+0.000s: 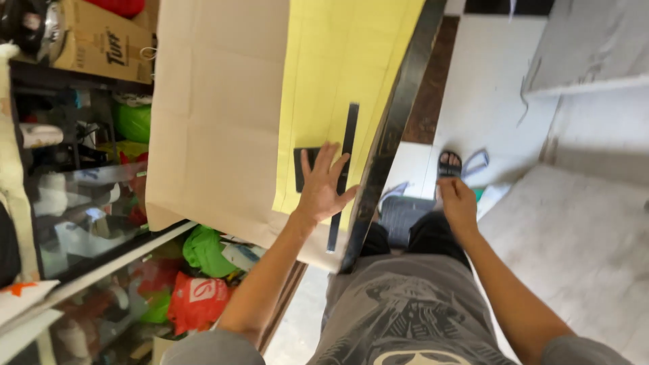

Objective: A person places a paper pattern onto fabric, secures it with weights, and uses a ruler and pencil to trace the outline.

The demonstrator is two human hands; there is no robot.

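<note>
My left hand (323,186) lies flat with its fingers spread on a yellow sheet (338,74). Under the fingers is a long black ruler (343,169) and a small black rectangular piece (304,165). The yellow sheet lies on a larger tan paper sheet (216,115) that covers a table with a dark edge (392,128). My right hand (458,205) hangs down beside my leg, away from the table, and holds nothing that I can see.
Left of the table stands a glass-fronted shelf (74,203) with bags and packets, a cardboard box (101,40) on top. Red (196,301) and green (206,250) bags lie below. My sandalled foot (449,164) stands on white floor tiles.
</note>
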